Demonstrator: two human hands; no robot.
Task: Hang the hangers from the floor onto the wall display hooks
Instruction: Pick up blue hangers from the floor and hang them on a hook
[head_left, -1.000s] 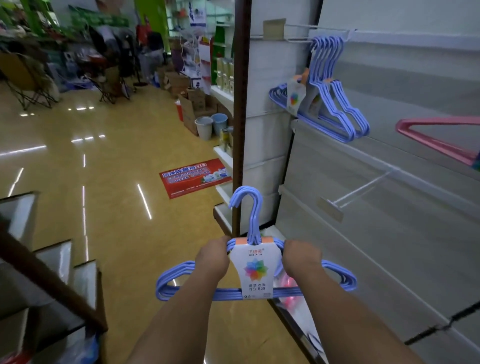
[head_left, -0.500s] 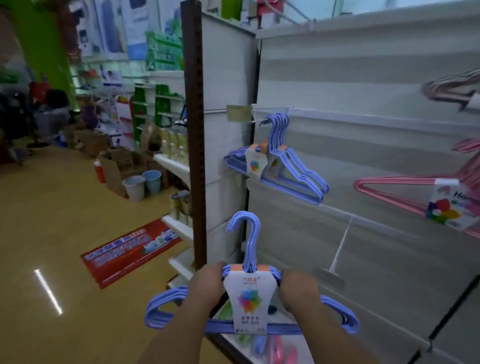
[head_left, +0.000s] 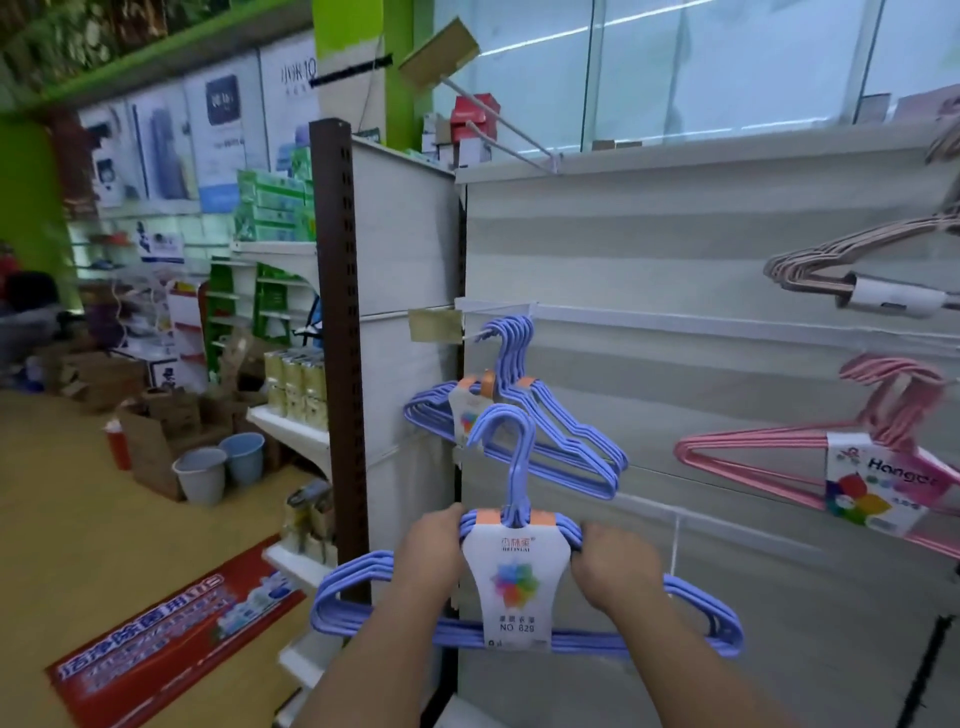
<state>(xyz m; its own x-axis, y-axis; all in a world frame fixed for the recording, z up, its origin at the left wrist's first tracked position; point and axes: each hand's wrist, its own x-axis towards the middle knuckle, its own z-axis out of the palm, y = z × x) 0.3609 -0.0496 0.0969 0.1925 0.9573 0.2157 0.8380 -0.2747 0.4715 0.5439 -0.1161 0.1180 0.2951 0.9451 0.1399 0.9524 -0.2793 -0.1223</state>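
- Two hands holding one bundle of blue hangers (head_left: 524, 631) up in front of the wall panel (head_left: 701, 249), off the floor.
- Left hand (head_left: 434, 551) is gripping the bundle's left shoulder, fingers curled round the wires just beside the white label card (head_left: 514, 582).
- Right hand (head_left: 615, 566) is gripping the right shoulder, fingers wrapped over the top wires, touching the card's other edge.
- Bundle's hook (head_left: 511, 457) is pointing up, overlapping in view the hung blue hangers (head_left: 561, 447), below the wall hook.
- Hung blue hangers are dangling from a white wall hook (head_left: 480, 332) with a tan price tag (head_left: 435, 325) at its tip.
- Pink hangers (head_left: 769, 447) with a colourful label are hanging on the panel to the right, well apart from the held bundle.
- Beige hangers (head_left: 831, 254) are hanging higher up at the right edge.
- Brown perforated upright (head_left: 340, 322) is standing left of the panel.
- Grey and blue buckets (head_left: 218, 470) are sitting on the yellow floor (head_left: 67, 519) near cardboard boxes; a red floor sticker (head_left: 166, 639) is lying nearer.
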